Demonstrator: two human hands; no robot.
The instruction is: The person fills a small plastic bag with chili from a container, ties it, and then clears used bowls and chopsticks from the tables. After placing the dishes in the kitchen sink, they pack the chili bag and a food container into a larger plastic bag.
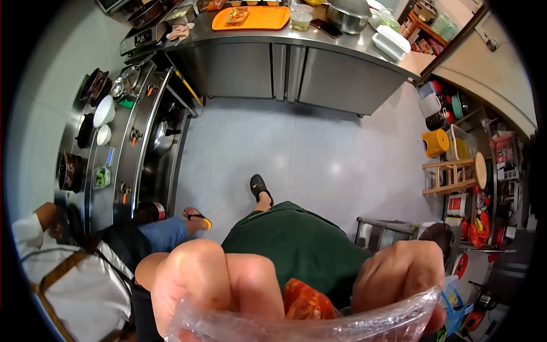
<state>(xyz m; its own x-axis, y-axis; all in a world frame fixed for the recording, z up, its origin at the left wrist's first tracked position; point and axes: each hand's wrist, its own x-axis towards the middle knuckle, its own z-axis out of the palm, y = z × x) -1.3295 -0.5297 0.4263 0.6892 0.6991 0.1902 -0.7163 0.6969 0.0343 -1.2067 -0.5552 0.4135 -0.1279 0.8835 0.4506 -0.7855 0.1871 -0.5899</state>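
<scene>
Close in front of me, a clear plastic bag [342, 329] is stretched between my two hands at the bottom of the view. My left hand [213, 279] is closed on the bag's left side, knuckles up. On the other side my right hand [399, 273] grips the bag's edge with fingers curled. Between the hands shows some red-orange food [307, 300], partly hidden by the clear plastic. Behind it hangs a dark green apron [290, 233] on my body.
A steel counter [239, 68] ahead carries an orange tray [273, 18], a metal pot [346, 17] and white containers [391, 43]. At left, a person in an apron [85, 296] stands by the stove [128, 148]. A wooden stool [456, 175] and shelves line the right.
</scene>
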